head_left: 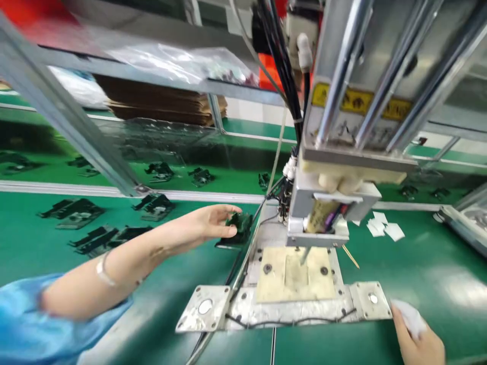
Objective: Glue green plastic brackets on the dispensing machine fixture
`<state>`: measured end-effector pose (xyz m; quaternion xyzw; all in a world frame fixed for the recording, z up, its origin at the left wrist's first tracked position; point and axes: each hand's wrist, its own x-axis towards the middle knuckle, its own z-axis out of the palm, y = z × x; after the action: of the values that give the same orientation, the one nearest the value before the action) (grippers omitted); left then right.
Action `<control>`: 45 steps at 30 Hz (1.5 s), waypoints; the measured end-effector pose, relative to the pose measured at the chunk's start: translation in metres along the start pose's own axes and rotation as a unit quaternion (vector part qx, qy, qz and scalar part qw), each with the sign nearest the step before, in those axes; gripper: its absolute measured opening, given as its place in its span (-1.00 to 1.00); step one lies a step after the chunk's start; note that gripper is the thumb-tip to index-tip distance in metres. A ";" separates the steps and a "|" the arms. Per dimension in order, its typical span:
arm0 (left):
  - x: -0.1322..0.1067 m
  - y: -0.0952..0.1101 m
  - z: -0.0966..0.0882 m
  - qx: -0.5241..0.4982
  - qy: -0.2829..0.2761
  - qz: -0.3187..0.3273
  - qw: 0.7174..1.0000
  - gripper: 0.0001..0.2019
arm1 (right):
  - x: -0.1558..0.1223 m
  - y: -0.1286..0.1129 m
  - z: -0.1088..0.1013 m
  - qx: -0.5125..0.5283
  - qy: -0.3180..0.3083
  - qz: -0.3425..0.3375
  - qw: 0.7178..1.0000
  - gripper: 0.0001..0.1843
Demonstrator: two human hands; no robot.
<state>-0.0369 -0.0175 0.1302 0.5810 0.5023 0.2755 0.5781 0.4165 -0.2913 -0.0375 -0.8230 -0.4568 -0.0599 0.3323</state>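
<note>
While motion blur smears the lower left of the frame, the left hand (213,223) reaches to mid-frame, fingers curled around a small dark green part (238,225) whose shape is hard to make out, just left of the metal base plate (281,304). More dark parts (76,212) lie blurred on the green belt (38,243) at left. At centre a press head (331,203) hangs over the tan fixture (294,274). At lower right the right hand (416,337), cut off by the frame edge, pinches a pale scrap (409,314).
</note>
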 end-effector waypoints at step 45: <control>-0.013 -0.033 0.124 0.244 -0.142 0.117 0.952 -0.14 | 0.020 -0.045 0.033 0.292 -0.054 0.162 0.941 -0.30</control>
<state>0.0615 -0.0839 0.0801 0.7921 0.3954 0.1253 0.4477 0.3859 -0.2412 -0.0330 -0.7544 -0.3320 0.1751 0.5386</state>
